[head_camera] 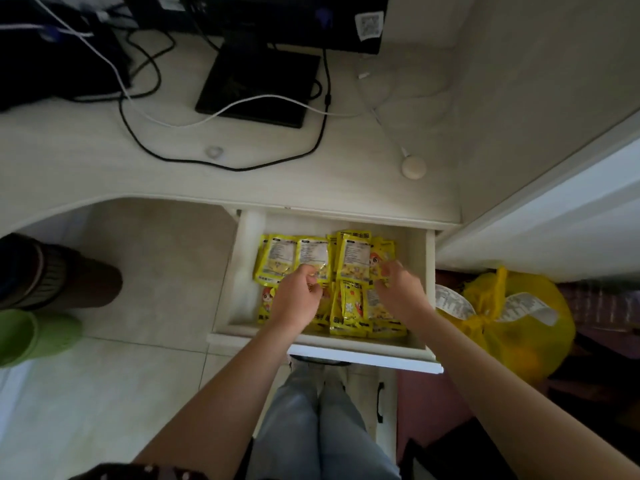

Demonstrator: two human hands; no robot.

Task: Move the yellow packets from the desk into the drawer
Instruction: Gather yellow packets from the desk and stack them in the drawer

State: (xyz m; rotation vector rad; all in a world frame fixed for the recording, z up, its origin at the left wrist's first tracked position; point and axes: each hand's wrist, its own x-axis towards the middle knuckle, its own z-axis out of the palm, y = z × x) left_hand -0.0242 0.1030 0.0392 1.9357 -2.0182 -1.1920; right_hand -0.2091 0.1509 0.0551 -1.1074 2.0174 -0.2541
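Note:
The white drawer (pixel 429 278) is pulled out below the desk edge. Several yellow packets (pixel 351 254) lie inside it in two rough rows, some overlapping. Both of my hands are down in the drawer. My left hand (pixel 299 299) has its fingers curled on the lower edge of a packet (pixel 313 252) in the back row. My right hand (pixel 398 289) pinches the edge of a yellow packet (pixel 381 258) at the right of the pile. No yellow packet is visible on the desk top (pixel 277 174).
A monitor base (pixel 259 81), black and white cables (pixel 145 143), a round white puck (pixel 413 167) and a small clear object (pixel 214 152) sit on the desk. A tied yellow bag (pixel 512 313) with receipts is right of the drawer. Another person's leg and green shoe (pixel 38 334) stand left.

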